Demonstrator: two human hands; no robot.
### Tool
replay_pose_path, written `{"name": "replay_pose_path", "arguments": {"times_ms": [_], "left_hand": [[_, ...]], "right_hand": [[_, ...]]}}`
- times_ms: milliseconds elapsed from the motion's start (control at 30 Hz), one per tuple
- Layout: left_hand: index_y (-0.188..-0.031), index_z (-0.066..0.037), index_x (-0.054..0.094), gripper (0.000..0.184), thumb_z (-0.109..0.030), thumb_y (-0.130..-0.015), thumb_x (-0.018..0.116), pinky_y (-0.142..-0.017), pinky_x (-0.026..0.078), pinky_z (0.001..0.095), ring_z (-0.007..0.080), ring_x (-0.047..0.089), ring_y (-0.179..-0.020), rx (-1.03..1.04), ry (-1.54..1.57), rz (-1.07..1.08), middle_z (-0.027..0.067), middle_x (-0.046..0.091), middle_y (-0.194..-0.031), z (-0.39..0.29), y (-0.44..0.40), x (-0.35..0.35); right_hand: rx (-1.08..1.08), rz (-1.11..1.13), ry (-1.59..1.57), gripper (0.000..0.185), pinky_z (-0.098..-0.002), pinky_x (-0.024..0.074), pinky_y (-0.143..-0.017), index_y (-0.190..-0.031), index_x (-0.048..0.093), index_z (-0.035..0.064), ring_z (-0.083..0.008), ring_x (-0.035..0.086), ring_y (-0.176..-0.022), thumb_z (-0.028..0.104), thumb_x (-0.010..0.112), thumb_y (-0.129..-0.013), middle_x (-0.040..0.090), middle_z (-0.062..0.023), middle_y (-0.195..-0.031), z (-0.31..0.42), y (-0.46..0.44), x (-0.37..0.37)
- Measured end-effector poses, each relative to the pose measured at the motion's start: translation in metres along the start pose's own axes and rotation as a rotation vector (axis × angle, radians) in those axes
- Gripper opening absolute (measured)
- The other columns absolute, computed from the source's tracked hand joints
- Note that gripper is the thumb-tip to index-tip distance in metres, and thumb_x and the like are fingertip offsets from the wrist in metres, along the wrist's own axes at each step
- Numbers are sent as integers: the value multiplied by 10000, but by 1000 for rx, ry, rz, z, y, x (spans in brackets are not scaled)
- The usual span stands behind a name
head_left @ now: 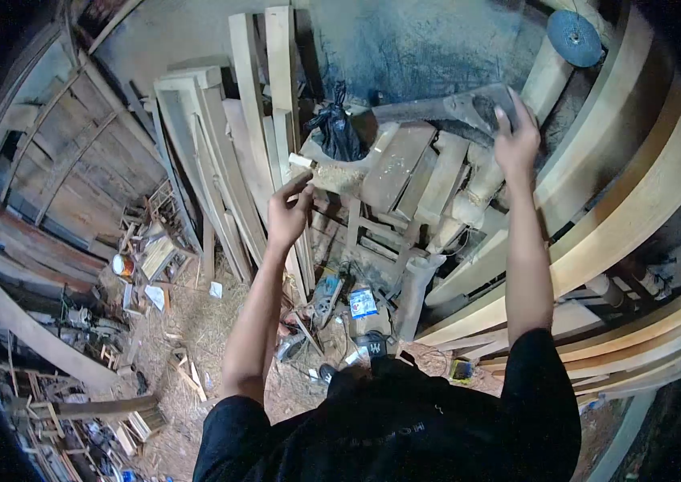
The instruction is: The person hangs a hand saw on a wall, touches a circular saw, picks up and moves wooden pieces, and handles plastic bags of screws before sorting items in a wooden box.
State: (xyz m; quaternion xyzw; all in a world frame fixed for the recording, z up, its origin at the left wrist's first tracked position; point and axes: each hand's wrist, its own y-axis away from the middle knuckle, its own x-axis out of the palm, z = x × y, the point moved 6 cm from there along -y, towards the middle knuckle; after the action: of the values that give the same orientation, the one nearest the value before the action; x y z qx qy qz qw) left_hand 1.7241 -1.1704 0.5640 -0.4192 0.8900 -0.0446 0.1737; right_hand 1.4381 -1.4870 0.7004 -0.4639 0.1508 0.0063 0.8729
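Note:
My right hand (516,138) is closed around the handle of a hand saw (425,110). The saw's blade stretches left over the stacked boards, toward a black plastic bag (339,132). My left hand (289,212) is raised in front of the upright planks, its fingers partly bent and apart, with nothing clearly in them. Just past its fingertips is a small pale wood piece (302,161); whether they touch I cannot tell. Below the bag and saw lie a wide board (395,165) and a shorter wood block (443,177).
Tall planks (188,104) lean on the wall to the left. Long curved-looking boards (613,217) run along the right. A round blue disc (574,38) is at the upper right. Wood scraps, shavings and a blue-and-white packet (363,303) are down near my feet.

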Motion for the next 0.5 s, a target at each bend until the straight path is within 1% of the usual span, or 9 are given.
{"name": "replay_pose_path", "arguments": {"times_ms": [67, 100, 167, 200, 267, 333, 367, 400, 500], "left_hand": [[-1313, -47, 676, 360, -231, -1005, 667, -1018, 490, 360, 165, 632, -1175, 7, 4, 15, 114, 718, -1243, 15, -11, -4], [-1293, -15, 674, 342, -180, -994, 664, -862, 572, 344, 165, 683, -1036, 128, -50, -17, 145, 733, -1175, 23, -19, -7], [-1285, -14, 679, 339, -187, -994, 666, -872, 570, 346, 169, 683, -1047, 99, -74, -3, 145, 734, -1173, 25, -23, -13], [-1278, -12, 683, 337, -193, -994, 667, -883, 568, 349, 172, 683, -1058, 70, -99, 5, 146, 735, -1170, 25, -28, -14], [-1277, -19, 686, 336, -196, -993, 670, -881, 568, 351, 169, 681, -1063, 112, -52, 8, 131, 742, -1144, 36, -37, -17], [-1283, -27, 686, 336, -193, -991, 671, -880, 569, 347, 172, 682, -1060, 63, -49, 17, 130, 742, -1138, 45, -41, -22], [-1269, -47, 700, 325, -233, -1004, 665, -908, 531, 331, 151, 660, -1062, 52, -16, 35, 77, 738, -1173, 55, -44, -25], [-1269, -47, 700, 325, -233, -1004, 665, -908, 531, 331, 151, 660, -1062, 53, -14, 31, 77, 738, -1173, 59, -45, -30], [-1288, -55, 689, 330, -229, -1008, 660, -807, 536, 312, 117, 623, -885, -13, -99, 37, 68, 733, -1096, 76, -51, -43]], "right_hand": [[-161, 33, 249, 421, -465, 505, -903, -1349, 624, 95, -427, 638, -1024, 54, 645, -930, 650, -211, -1178, 11, -22, 17], [-163, 26, 256, 421, -465, 505, -903, -1349, 624, 95, -427, 638, -1024, 54, 645, -930, 650, -211, -1178, 20, -30, 23], [-224, 97, 142, 446, -487, 497, -898, -1357, 614, 121, -453, 611, -1054, 32, 636, -921, 639, -220, -1155, 41, -43, 38], [-287, 120, 146, 458, -495, 489, -910, -1359, 599, 86, -459, 600, -1073, 2, 628, -910, 624, -223, -1171, 35, -50, 52], [-292, 206, 103, 486, -500, 490, -927, -1368, 583, 66, -439, 592, -1112, -26, 626, -893, 618, -213, -1205, 35, -63, 79], [-354, 213, 144, 521, -496, 487, -950, -1386, 560, 67, -424, 577, -1153, -41, 626, -881, 608, -201, -1238, 41, -71, 101], [-400, 238, 178, 556, -492, 484, -974, -1404, 538, 68, -408, 562, -1195, -55, 627, -869, 597, -189, -1271, 44, -73, 113], [-404, 239, 177, 556, -492, 484, -974, -1404, 538, 68, -408, 562, -1195, -55, 627, -869, 597, -189, -1271, 45, -78, 122], [-425, 391, 369, 617, -453, 455, -1070, -1425, 491, 104, -364, 494, -1320, -57, 647, -850, 554, -142, -1372, 34, -86, 159]]}}
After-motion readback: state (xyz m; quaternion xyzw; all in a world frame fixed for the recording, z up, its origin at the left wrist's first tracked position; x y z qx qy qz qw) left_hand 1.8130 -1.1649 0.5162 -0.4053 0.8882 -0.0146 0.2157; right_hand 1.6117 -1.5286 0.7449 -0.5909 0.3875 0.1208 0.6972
